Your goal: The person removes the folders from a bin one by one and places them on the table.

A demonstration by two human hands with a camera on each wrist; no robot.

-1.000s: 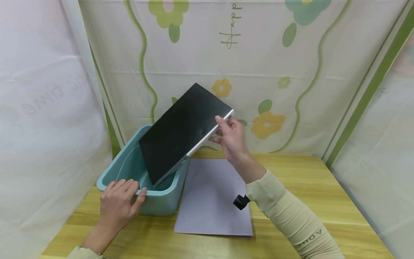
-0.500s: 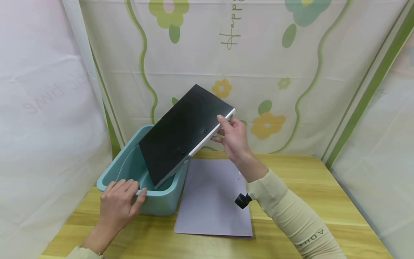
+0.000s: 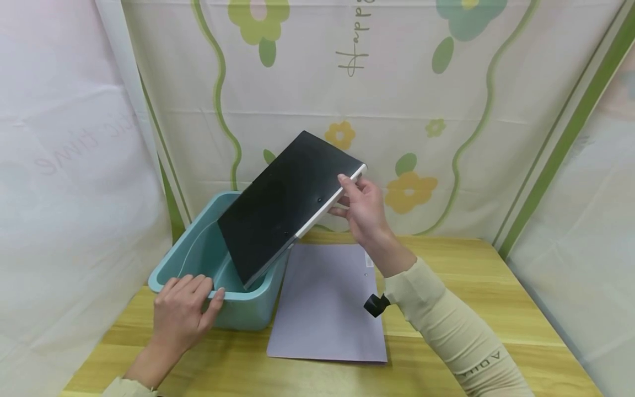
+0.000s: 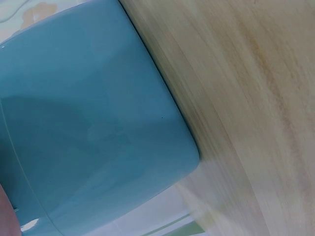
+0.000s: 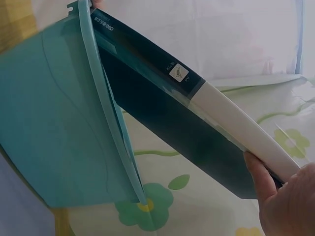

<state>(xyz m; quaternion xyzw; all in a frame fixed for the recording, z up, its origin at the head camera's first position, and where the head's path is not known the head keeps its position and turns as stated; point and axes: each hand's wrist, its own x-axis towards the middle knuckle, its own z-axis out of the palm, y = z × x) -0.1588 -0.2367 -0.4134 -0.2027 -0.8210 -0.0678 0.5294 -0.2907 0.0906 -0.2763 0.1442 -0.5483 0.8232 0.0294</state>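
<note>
My right hand (image 3: 368, 212) pinches a black file folder (image 3: 290, 201) by its white spine, thumb on the cover and fingers behind. The folder slants, with its lower end inside the light-blue plastic bin (image 3: 243, 314) and its upper part above the rim. In the right wrist view the spine (image 5: 236, 123) shows a dark section with a small white label and a plain white section under my thumb. My left hand (image 3: 182, 309) grips the bin's near rim, fingers curled over it. The left wrist view shows mostly the bin's outer wall (image 4: 98, 113).
A lilac folder (image 3: 327, 309) lies flat on the wood-grain table (image 3: 446, 331), just right of the bin. Flower-printed cloth (image 3: 412, 99) hangs behind the table, and pale cloth hangs at both sides. A small black device (image 3: 377, 305) sits at my right cuff.
My right hand and the black folder have shifted slightly to the right, with the folder's lower end still in the bin. The left hand and the bin have stayed put.
</note>
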